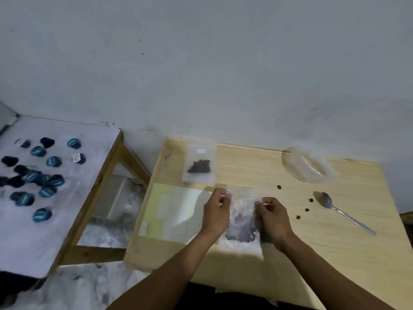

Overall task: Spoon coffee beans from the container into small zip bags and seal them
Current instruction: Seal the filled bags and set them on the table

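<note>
A small clear zip bag (pixel 242 222) with dark coffee beans in its lower part hangs upright above the wooden table (pixel 324 253). My left hand (pixel 215 214) pinches its top left corner and my right hand (pixel 273 217) pinches its top right corner. Another zip bag with beans (pixel 199 163) lies flat at the table's far left. A metal spoon (pixel 342 211) rests on the table to the right, bowl empty. A clear plastic container (pixel 309 164) sits at the far right near the wall; its contents are unclear.
Several loose beans (pixel 306 209) lie between the held bag and the spoon. A flat pale green packet (pixel 169 211) lies left of my hands. A lower white table (pixel 73 198) at the left carries several blue and dark small objects (pixel 38 175).
</note>
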{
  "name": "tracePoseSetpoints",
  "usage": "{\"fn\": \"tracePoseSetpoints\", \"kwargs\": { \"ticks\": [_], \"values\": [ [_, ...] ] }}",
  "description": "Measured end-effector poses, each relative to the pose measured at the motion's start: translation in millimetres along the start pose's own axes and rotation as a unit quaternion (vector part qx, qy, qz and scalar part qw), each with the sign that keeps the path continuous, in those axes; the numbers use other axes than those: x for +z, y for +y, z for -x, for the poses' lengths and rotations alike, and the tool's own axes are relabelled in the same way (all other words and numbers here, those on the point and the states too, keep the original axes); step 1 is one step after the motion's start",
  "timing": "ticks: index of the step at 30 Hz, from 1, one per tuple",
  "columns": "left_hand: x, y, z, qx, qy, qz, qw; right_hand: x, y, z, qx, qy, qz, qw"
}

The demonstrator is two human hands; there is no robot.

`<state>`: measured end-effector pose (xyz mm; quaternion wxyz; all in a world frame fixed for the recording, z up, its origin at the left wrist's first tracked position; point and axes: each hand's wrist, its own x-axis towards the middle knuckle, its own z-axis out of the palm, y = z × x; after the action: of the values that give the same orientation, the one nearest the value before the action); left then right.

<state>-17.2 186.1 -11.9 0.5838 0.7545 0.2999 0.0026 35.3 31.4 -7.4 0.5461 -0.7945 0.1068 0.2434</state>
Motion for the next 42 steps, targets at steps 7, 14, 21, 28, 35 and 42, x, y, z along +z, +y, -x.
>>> {"fn": "tracePoseSetpoints", "kwargs": {
  "ticks": [7,14,21,28,35,42],
  "values": [
    [-86,-25,14,-0.022,0.150,0.041,0.988,84,-24,-4,-0.001,-0.132,-0.020,0.991],
    [-174,-56,48,-0.070,0.303,0.130,0.942,180,-30,9,-0.041,-0.234,0.167,0.957],
    [-235,-99,77,-0.106,0.415,0.130,0.894,247,-30,34,-0.140,-0.263,0.359,0.885],
    [-251,-121,91,-0.137,0.434,0.119,0.883,281,-18,34,-0.112,-0.239,0.436,0.860],
    [-247,-110,85,-0.108,0.404,0.131,0.899,275,-27,31,-0.107,-0.234,0.355,0.898],
    [-225,-90,54,-0.083,0.351,0.085,0.929,223,-49,18,-0.092,-0.174,0.194,0.961]
  ]
}}
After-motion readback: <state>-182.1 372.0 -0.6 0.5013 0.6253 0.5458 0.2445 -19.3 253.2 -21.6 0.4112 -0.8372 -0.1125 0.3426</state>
